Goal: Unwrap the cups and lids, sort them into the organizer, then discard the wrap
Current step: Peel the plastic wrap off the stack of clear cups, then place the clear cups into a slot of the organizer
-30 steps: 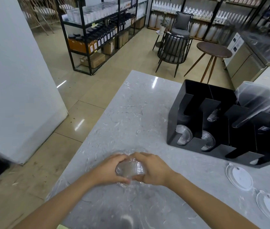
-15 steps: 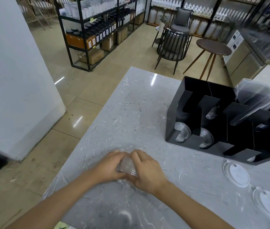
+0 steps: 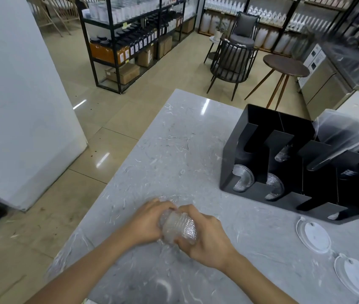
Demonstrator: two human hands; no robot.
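A stack of clear plastic lids lies on its side between both hands, low over the grey marble counter. My left hand grips its left end and my right hand wraps its right end. Crinkled clear wrap trails off to the left under my left forearm. The black slotted organizer stands at the right, with clear lids in its two left front slots and a wrapped sleeve of cups leaning in its far right side.
Two flat clear lids with white centres lie on the counter at the right, in front of the organizer. The counter's left edge drops to a tiled floor. A white pillar stands at left; shelves, chairs and a round table are beyond.
The lid stack has come further out between my hands and shows more of its ribbed length. Both hands stayed over the same part of the counter.
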